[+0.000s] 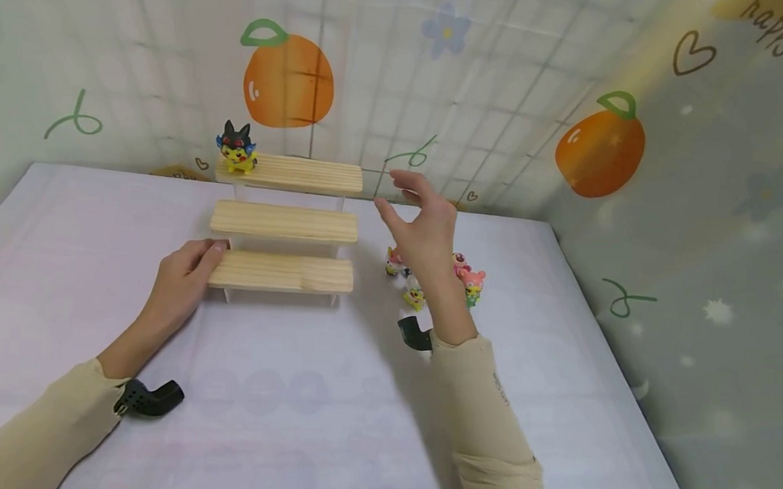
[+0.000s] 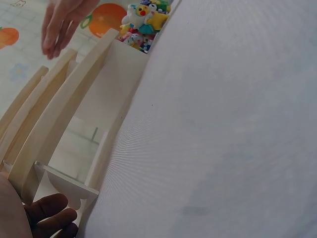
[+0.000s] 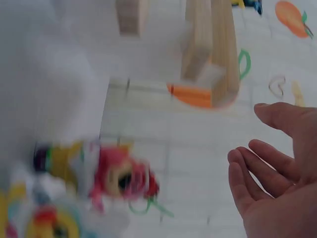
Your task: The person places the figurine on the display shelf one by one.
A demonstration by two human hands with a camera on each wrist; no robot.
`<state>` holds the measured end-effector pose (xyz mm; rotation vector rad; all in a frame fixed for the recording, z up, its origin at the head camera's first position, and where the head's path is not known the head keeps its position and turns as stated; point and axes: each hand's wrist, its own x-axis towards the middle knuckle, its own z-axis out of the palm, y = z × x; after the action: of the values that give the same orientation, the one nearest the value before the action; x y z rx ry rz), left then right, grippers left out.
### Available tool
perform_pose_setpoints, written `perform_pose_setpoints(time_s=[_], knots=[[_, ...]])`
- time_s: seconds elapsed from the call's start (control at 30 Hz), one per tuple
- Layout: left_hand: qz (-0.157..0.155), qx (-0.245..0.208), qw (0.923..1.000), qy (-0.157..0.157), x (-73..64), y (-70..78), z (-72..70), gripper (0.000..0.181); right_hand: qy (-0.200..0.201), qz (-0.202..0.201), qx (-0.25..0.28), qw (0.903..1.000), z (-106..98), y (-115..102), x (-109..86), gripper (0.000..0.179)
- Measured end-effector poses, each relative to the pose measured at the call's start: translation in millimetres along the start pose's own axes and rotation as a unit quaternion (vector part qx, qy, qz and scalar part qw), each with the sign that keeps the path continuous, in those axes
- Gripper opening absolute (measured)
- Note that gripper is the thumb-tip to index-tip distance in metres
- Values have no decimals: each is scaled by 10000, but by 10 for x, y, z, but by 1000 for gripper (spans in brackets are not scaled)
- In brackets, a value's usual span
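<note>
My left hand (image 1: 181,275) grips the stand (image 1: 284,222); beyond those fingers, a toy (image 1: 239,157) sits on top. My right hand (image 1: 426,231), spread and empty, has more toys (image 1: 473,284) below its fingers. I seem between placements; another pick calls for reaching down.

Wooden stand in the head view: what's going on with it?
A person's left hand holds the bottom shelf of a three-tier wooden stand at its left end. The right hand hovers empty to the stand's right. One black-eared figurine stands at the left end of the top shelf; more figurines are on the table at right, partly hidden in the head view.
</note>
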<state>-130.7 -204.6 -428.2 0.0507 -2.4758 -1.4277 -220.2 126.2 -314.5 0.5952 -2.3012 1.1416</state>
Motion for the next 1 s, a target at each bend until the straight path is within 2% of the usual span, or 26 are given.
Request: perform_pose_setpoints(time_s=[0.3,0.47,0.57,0.73,0.93,1.0], knots=[[16,39,10000,-27,0,-6,29,50,113,674,-84,9976,-631,375,-103,36],[-21,-20,9999,-102,4,27,56,51,360,1352,-517,9888,-1112,655,-192,38],[-14,-2,9999,-104,4,44,50,51,479,1604,-691,9835,-1318,796,-274,38],[59,76,9999,34,13,46,4,48,109,1675,-875,9819,-1421,959,-416,36],[-9,53,10000,-61,4,21,-7,51,-328,1609,-918,9821,-1408,1104,-588,33],[-11,52,10000,-81,-5,15,-3,51,-590,1560,-908,9818,-1406,1124,-631,33]])
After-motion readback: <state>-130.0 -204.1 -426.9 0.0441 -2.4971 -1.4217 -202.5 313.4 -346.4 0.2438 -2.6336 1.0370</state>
